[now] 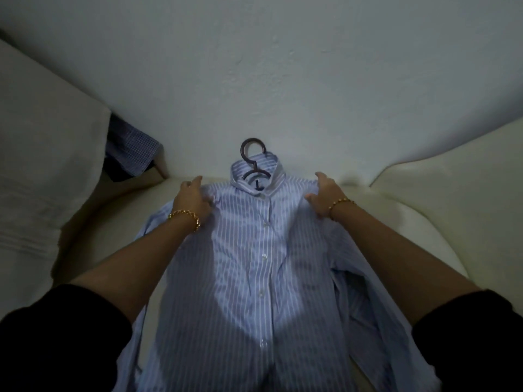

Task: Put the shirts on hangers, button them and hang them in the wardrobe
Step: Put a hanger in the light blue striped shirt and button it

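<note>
Lying front-up on a cream cushioned surface, the striped shirt has its collar toward the far edge, by the wall. Its button placket appears closed where visible. A dark hanger sits inside the collar, with its hook protruding. The hands are apart: left hand and right hand each grip one shoulder. A checked shirt lies at the far left corner beside a pale cushion.
</note>
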